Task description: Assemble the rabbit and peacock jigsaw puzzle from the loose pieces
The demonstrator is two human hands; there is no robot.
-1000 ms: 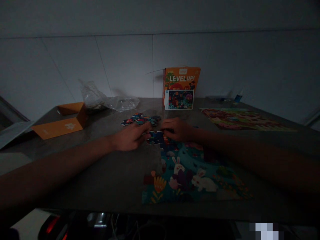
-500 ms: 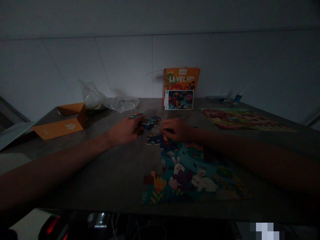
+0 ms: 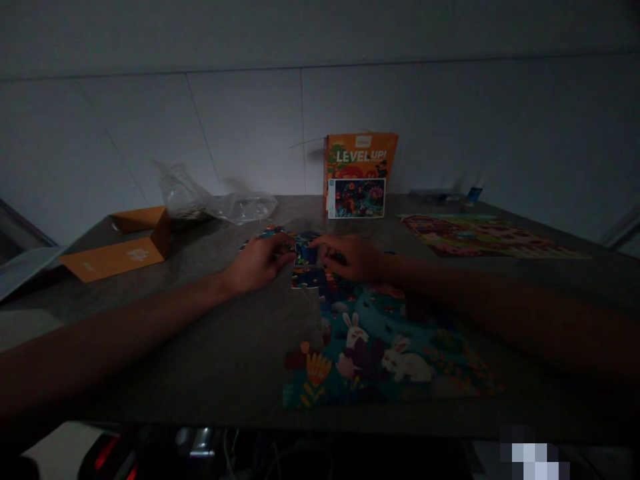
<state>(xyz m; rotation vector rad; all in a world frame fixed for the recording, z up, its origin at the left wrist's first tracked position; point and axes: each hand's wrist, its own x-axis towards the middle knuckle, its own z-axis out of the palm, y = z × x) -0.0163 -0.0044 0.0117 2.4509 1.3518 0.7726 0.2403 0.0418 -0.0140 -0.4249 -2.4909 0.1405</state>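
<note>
A partly joined jigsaw puzzle point(image 3: 380, 340) with white rabbits and flowers lies on the table in front of me. At its upper left edge is a dark blue puzzle piece point(image 3: 306, 252), between my two hands. My left hand point(image 3: 260, 261) has its thumb and fingers closed at the piece's left side. From the right, my right hand point(image 3: 350, 257) reaches over the puzzle, its bent fingers on the piece's right edge. Several loose puzzle pieces point(image 3: 273, 231) lie just behind my left hand, partly hidden by it. The dim light blurs the fingertips.
An orange box point(image 3: 363, 155) stands at the back with a picture card point(image 3: 357, 199) against it. An open orange box part point(image 3: 120, 257) and a clear plastic bag point(image 3: 245, 207) lie left. Another puzzle point(image 3: 490, 237) lies right. The table's front edge is near.
My left hand has moved slightly right, toward my right hand. The blue piece now shows between both hands above the puzzle's upper left edge. My right hand has barely shifted.
</note>
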